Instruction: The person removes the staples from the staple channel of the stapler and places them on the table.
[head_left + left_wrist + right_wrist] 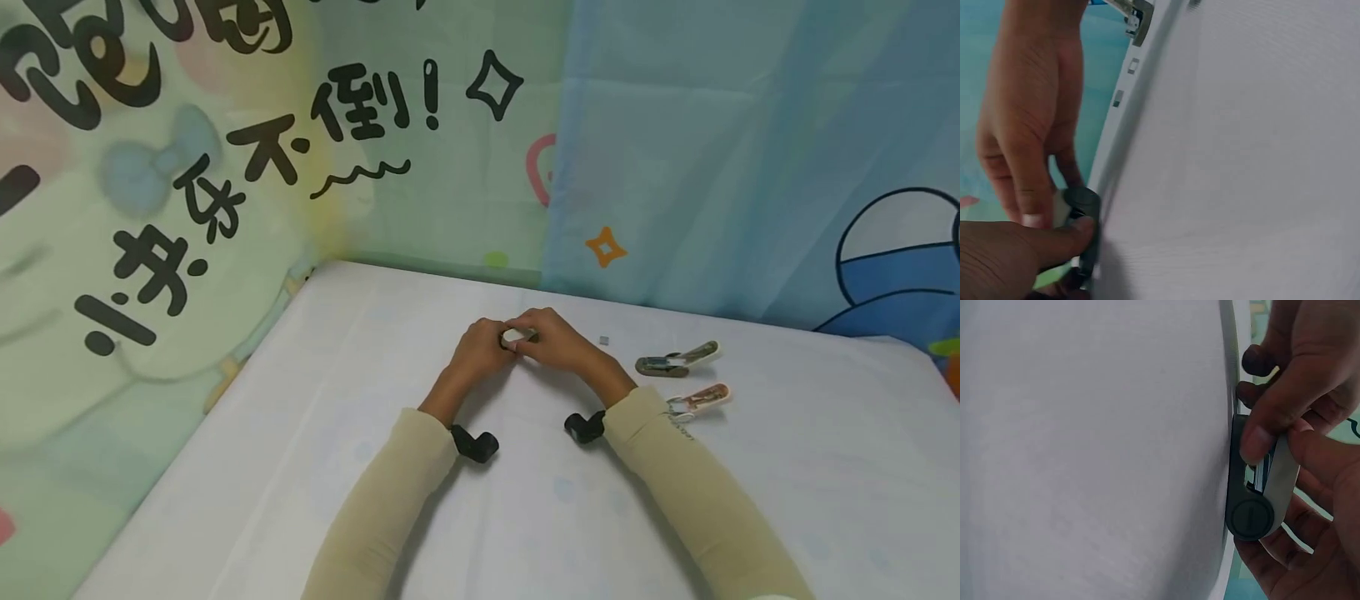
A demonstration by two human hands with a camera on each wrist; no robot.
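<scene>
Between both hands is a mini stapler point(1252, 515) with a dark body, a rounded end and a pale lever. My left hand point(480, 348) grips its body, the thumb lying over the slot where bright metal shows in the right wrist view. My right hand point(558, 340) pinches the pale lever side, with fingers around the rounded end. Both hands meet just above the white table, partly hiding the stapler in the head view. To the right of my right hand lies a small grey metal block point(603, 340), probably staples; the left wrist view shows two such pieces.
A dark green stapler-like tool point(663, 364) lies on the white table point(517, 517) at the right, its pale lever raised. A white-and-orange one point(699, 402) lies nearer, partly behind the right sleeve. A printed curtain point(675, 150) hangs along the table's far edge.
</scene>
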